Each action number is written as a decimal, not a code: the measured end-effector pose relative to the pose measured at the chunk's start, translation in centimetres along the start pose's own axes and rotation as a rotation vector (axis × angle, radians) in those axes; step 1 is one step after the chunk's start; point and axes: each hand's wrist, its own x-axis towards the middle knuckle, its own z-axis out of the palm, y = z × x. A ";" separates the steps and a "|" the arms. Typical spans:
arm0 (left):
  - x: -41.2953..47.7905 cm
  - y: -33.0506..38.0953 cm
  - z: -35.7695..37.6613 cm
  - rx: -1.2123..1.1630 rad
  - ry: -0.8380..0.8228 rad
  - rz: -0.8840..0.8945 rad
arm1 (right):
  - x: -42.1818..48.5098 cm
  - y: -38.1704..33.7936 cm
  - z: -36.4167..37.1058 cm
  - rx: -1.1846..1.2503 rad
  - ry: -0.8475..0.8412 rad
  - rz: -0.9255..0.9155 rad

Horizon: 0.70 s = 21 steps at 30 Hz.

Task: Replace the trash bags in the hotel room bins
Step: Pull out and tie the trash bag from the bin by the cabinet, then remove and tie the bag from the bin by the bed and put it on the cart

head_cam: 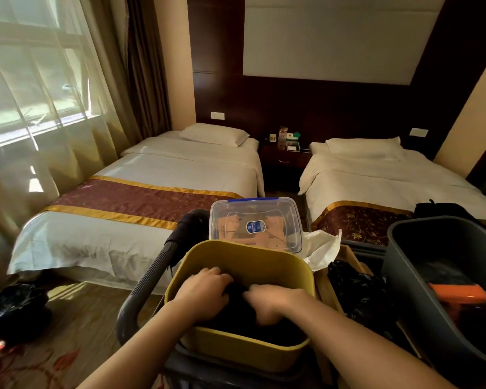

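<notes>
Where the bag sits: black trash bag (pixel 237 297) bunched, limp, inside the yellow bin (pixel 244 348).
Hands: left hand (pixel 205 287) and right hand (pixel 267 301) both clutch its folds.
Bin: rounded-rectangular, smooth, open-topped, possibly on a cart.
Neighbours: clear lidded box (pixel 256 224) behind; grey tub (pixel 443 279) right.

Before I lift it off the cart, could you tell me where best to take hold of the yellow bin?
Probably by the yellow bin's open rim, one hand on each side wall, from above. The near corners are rounded and both hands, left hand and right hand, are already inside working the black bag.
</notes>
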 end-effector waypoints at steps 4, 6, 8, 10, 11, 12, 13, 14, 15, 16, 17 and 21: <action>-1.3 0.1 -1.0 0.074 0.238 -0.017 | -1.2 -0.3 -1.6 0.113 0.227 -0.050; -2.2 0.1 -1.6 0.112 0.291 -0.032 | -1.6 -0.4 -2.1 0.109 0.300 -0.050; -3.0 0.0 -2.2 0.125 0.305 -0.086 | -1.9 -0.4 -2.4 0.078 0.347 -0.041; -3.9 -0.4 -2.8 0.130 0.299 -0.163 | -2.3 -0.5 -2.8 0.068 0.380 -0.031; -4.3 -0.6 -3.0 0.135 0.294 -0.199 | -2.5 -0.5 -3.1 0.066 0.392 -0.029; -4.7 -0.9 -3.2 0.137 0.291 -0.231 | -2.7 -0.6 -3.4 0.064 0.400 -0.029; -5.1 -1.2 -3.3 0.132 0.290 -0.259 | -3.0 -0.7 -3.8 0.062 0.405 -0.031; -5.4 -1.5 -3.4 0.126 0.292 -0.283 | -3.2 -0.8 -4.2 0.058 0.410 -0.034; -5.9 -1.9 -3.5 0.119 0.289 -0.304 | -3.4 -1.1 -4.7 0.055 0.416 -0.040; -6.3 -2.2 -3.6 0.108 0.285 -0.326 | -3.6 -1.4 -5.2 0.055 0.428 -0.047; -6.7 -2.5 -3.7 0.098 0.282 -0.349 | -3.8 -1.8 -5.7 0.057 0.447 -0.059; -8.6 -4.3 -4.5 0.065 0.301 -0.434 | -4.0 -4.5 -8.2 0.050 0.505 -0.130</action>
